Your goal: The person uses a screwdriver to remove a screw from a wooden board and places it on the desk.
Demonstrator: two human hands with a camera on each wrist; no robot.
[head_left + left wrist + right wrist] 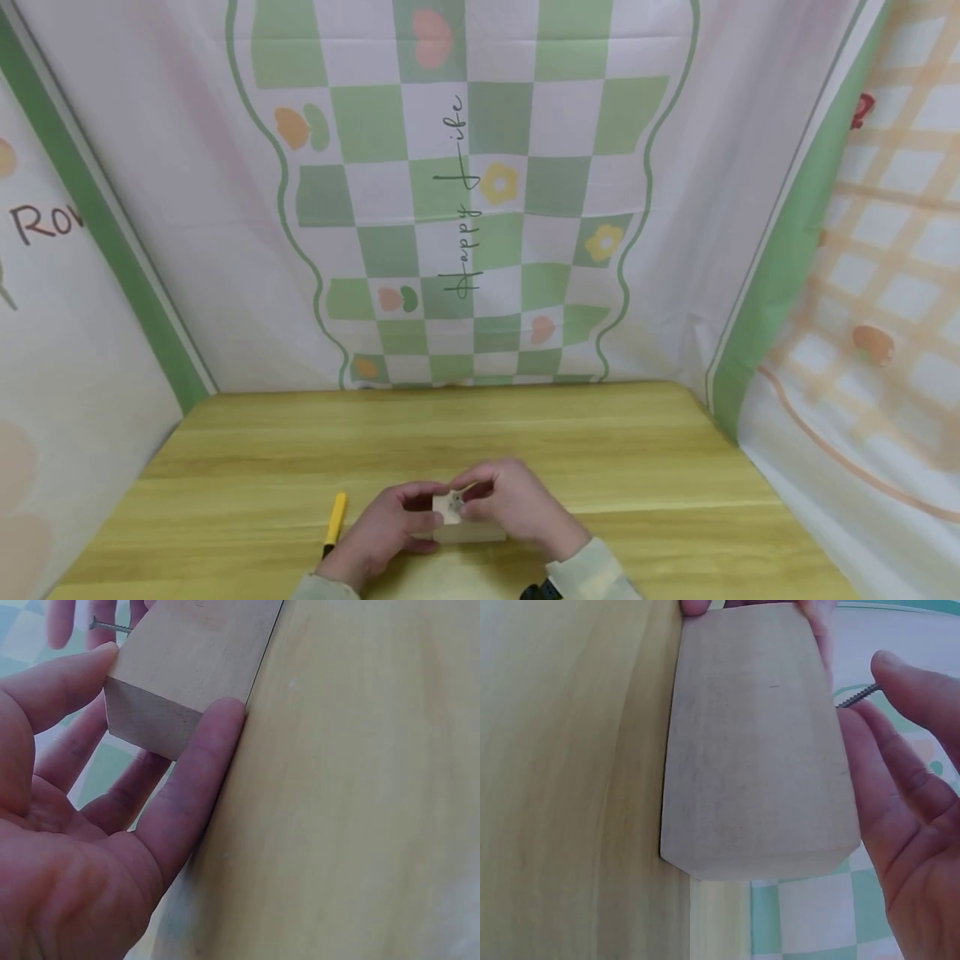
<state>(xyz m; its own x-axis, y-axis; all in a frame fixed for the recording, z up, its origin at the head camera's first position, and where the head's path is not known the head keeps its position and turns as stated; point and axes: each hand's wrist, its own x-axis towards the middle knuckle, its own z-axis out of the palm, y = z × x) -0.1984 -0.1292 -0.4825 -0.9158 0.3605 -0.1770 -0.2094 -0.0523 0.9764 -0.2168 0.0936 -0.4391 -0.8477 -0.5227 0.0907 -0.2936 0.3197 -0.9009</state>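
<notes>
A pale wooden block [472, 533] rests on the table in front of the person. My left hand [393, 525] grips its left end, with one fingertip at the upper edge and another finger along the side, as the left wrist view shows. From the block's top face a threaded screw [110, 626] sticks out, its head uncovered in that view. My right hand [513, 508] is over the top of the block, its thumb [907, 686] overlapping the screw's outer end in the right wrist view. Its other fingers spread around the screw. Small dark marks show on the top face in the head view.
Left of the left hand lies a yellow tool handle [337, 512] with a black lower part, partly hidden by the wrist. A black object [540, 590] shows at the bottom edge by the right sleeve. Printed curtains [502, 250] hang behind the wooden table [600, 450] and at both sides.
</notes>
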